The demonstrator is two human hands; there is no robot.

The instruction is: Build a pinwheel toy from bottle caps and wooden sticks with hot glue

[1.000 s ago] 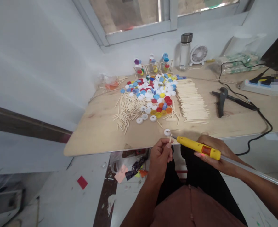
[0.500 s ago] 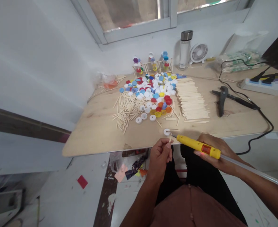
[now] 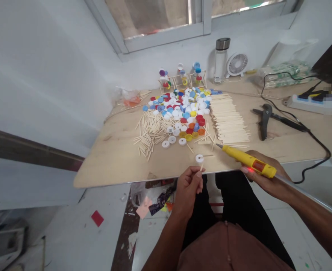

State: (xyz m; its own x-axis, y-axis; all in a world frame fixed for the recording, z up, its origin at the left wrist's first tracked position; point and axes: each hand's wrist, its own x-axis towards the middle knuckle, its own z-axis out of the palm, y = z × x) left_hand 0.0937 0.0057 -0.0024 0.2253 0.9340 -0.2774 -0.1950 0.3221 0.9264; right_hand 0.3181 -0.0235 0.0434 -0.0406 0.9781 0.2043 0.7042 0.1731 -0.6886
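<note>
Between the thumb and fingers of my left hand [image 3: 190,188] is a short wooden stick [image 3: 201,167], its tip just below a white cap [image 3: 199,158] near the table's front edge. Another stick [image 3: 208,156] lies at the cap's right side. My right hand [image 3: 264,175] is wrapped round a yellow glue gun [image 3: 243,158] with a clear glue stick out of its back. The gun's nozzle points left, over loose sticks beside the stacked long sticks [image 3: 229,118].
Colourful caps [image 3: 182,103] and a heap of short sticks [image 3: 154,128] cover the table's middle. Small stick-and-cap models [image 3: 182,81], a bottle [image 3: 220,60] and a fan [image 3: 237,64] stand behind. Black pliers [image 3: 266,120], a cable and a power strip [image 3: 309,103] lie right.
My right hand has moved the glue gun right and slightly up, off the white cap. The stick in my left hand has shifted slightly left and down.
</note>
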